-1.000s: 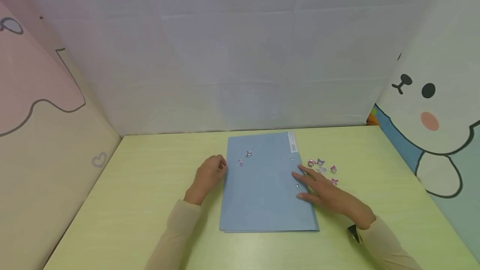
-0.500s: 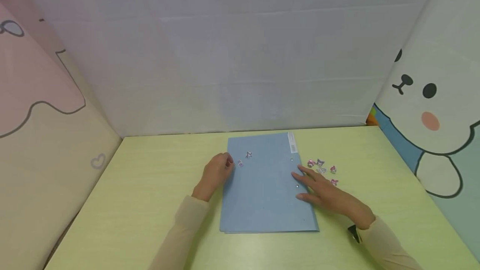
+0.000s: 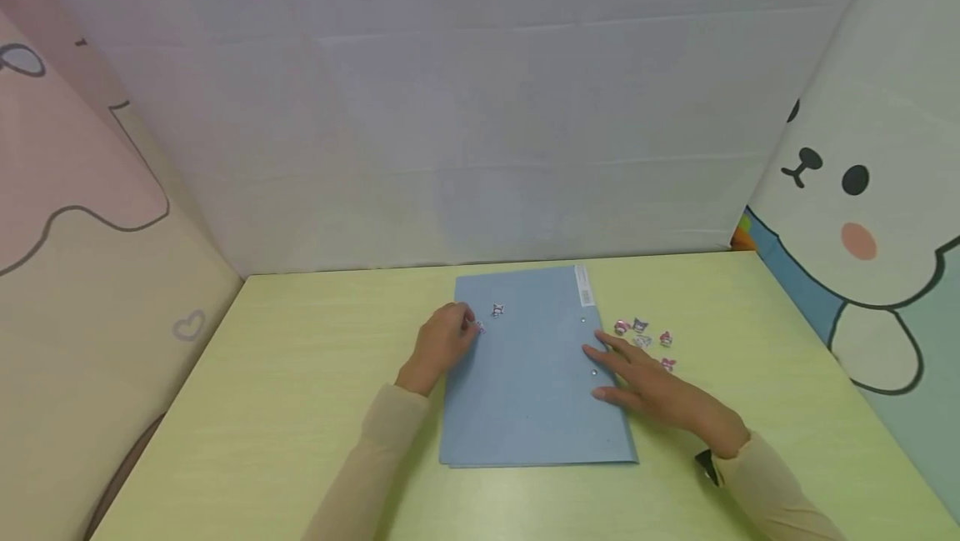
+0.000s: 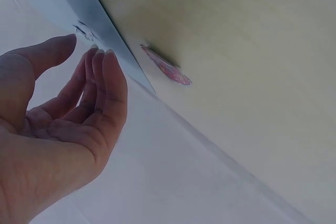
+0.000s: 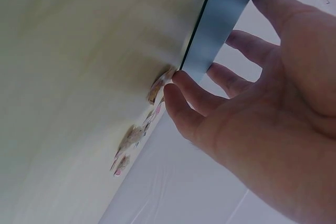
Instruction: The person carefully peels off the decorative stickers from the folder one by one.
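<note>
A blue folder (image 3: 525, 408) with a white label lies on the table. Two small cartoon stickers sit on its upper left: one sticker (image 3: 498, 309) in plain sight, the other (image 3: 482, 328) beside the fingertips of my left hand (image 3: 444, 339). In the left wrist view, a gap shows between thumb and fingers, near a sticker (image 4: 84, 31) on the folder. A pink sticker (image 4: 167, 69) lies on the table there; my hand hides it from the head view. My right hand (image 3: 645, 387) rests with spread fingers on the folder's right edge.
Several loose stickers (image 3: 642, 341) lie on the table right of the folder, close to my right fingers. The pale yellow table (image 3: 300, 374) ends at a white sheet (image 3: 480, 149) behind. Cartoon-printed panels stand at both sides.
My left hand has moved right, from the folder's left edge over onto it and up to the nearer sticker. My right hand and the folder have stayed in place.
</note>
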Tool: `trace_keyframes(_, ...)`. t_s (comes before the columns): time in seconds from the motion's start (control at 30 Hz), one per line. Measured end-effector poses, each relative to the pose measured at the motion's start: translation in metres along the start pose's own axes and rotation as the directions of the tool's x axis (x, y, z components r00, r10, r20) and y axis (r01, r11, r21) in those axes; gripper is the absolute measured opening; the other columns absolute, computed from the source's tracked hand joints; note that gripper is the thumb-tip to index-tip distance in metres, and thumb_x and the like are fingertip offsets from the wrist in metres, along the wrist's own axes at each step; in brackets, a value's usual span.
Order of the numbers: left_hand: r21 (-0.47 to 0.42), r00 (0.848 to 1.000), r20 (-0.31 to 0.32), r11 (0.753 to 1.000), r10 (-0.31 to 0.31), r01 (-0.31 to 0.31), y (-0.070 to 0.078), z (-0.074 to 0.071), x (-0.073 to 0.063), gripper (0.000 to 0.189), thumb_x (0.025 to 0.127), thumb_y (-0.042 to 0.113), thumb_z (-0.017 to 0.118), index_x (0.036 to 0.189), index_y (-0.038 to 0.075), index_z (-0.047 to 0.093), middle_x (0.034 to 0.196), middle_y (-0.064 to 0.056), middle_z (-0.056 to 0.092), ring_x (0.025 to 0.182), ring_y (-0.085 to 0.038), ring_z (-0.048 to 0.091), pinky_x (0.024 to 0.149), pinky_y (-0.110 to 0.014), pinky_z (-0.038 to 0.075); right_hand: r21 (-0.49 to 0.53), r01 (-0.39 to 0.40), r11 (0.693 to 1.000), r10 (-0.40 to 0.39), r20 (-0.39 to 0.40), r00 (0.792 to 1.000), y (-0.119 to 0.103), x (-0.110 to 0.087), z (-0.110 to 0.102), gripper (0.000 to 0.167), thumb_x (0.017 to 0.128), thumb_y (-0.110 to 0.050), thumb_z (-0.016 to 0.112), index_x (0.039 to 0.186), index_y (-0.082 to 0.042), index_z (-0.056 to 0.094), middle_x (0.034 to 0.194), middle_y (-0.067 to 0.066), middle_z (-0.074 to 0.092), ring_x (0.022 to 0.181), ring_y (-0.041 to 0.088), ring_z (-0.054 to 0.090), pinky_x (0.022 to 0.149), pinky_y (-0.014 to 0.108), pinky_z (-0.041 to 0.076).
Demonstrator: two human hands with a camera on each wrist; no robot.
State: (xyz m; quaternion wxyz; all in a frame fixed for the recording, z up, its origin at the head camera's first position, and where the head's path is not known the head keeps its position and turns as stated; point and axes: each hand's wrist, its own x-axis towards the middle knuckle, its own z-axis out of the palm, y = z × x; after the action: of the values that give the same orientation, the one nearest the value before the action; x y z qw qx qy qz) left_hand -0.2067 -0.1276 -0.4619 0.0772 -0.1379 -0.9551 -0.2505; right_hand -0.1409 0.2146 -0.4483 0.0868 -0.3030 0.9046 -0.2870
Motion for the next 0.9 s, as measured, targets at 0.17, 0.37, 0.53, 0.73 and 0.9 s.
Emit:
trace_keyframes(0.17,0.017,0.999,0.029,1.000,-0.014,0.014,0.006,-0.002,0.003,0.012,0.094,0.010,0.074,0.097,0.001,0.067,0.090,-0.010,0.066,0.085,-0.026,0.065,0.074,-0.041,0.054,0.025,-0.002,1.000,0.002,-0.001,1.000,-0.002,0.000,-0.003,0.063,0.103,-0.033,0.064,0.154,-0.003,0.045,0.161,0.027,0.030,0.145,0.055,0.029,0.109,0.071,0.032)
trace_keyframes(0.37,0.043,0.999,0.034,0.999,-0.015,0.014,0.010,-0.006,0.006,0.011,0.094,0.008,0.074,0.097,0.000,0.067,0.090,-0.010,0.065,0.083,-0.024,0.063,0.073,-0.041,0.054,0.037,-0.006,0.999,0.006,-0.006,1.000,-0.004,0.000,-0.006,0.063,0.103,-0.033,0.064,0.154,-0.003,0.045,0.162,0.027,0.029,0.145,0.054,0.029,0.109,0.071,0.032)
trace_keyframes(0.53,0.052,1.000,0.027,0.999,-0.012,0.010,0.012,-0.007,0.007,0.011,0.094,0.008,0.074,0.097,0.000,0.067,0.090,-0.010,0.065,0.082,-0.024,0.062,0.073,-0.040,0.054,0.032,0.002,0.999,-0.002,-0.015,1.000,-0.005,-0.001,-0.007,0.062,0.103,-0.031,0.065,0.154,-0.002,0.045,0.161,0.027,0.030,0.145,0.055,0.029,0.109,0.071,0.032)
trace_keyframes(0.73,0.055,1.000,0.021,0.998,-0.013,0.012,0.014,-0.007,0.007,0.011,0.094,0.008,0.074,0.096,0.000,0.067,0.089,-0.010,0.065,0.083,-0.025,0.063,0.073,-0.041,0.054,0.034,0.010,0.999,-0.009,-0.021,1.000,-0.005,-0.001,-0.007,0.062,0.103,-0.031,0.065,0.154,-0.002,0.045,0.161,0.028,0.030,0.145,0.055,0.030,0.108,0.071,0.032)
trace_keyframes(0.9,0.061,0.999,0.032,0.998,-0.020,0.018,0.013,-0.005,0.008,0.011,0.094,0.008,0.074,0.095,0.001,0.066,0.088,-0.008,0.064,0.081,-0.023,0.061,0.072,-0.040,0.054,0.035,0.003,0.999,-0.003,-0.014,1.000,-0.005,-0.001,-0.007,0.062,0.103,-0.032,0.064,0.154,-0.003,0.045,0.161,0.028,0.030,0.145,0.055,0.030,0.108,0.071,0.032)
